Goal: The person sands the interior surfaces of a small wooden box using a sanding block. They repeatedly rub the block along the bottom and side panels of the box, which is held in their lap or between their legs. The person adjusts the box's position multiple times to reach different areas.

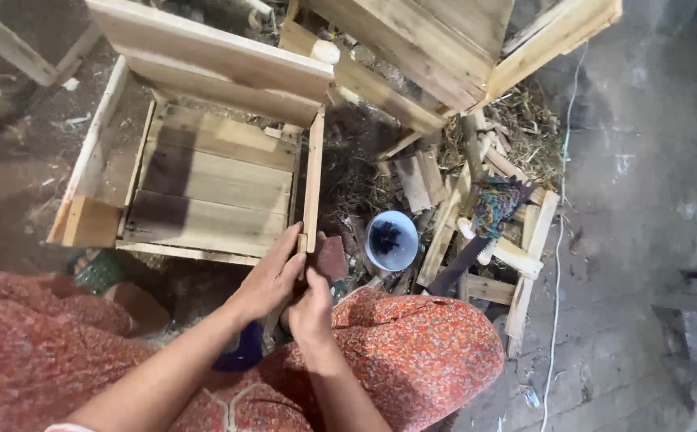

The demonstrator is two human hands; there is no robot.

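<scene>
An open wooden box (pixel 204 192) of pale planks lies on the ground in front of me. Its right side board (pixel 313 176) stands on edge and runs toward me. My left hand (pixel 272 276) grips the near end of that board, fingers laid over its corner. My right hand (pixel 312 308) is right beside it, just below the board's end, with its fingers curled and the thumb raised. Whether it holds something small is hidden. Both hands are above my knees, which are covered in red-orange patterned cloth (pixel 412 344).
A blue bowl (pixel 391 240) with dark small pieces sits to the right of my hands. Beyond it lie a saw (pixel 464 260), scrap wood pieces (pixel 524 264) and straw. A white cable (pixel 560 240) runs along the concrete floor. More wooden boxes (pixel 412 48) stand at the back.
</scene>
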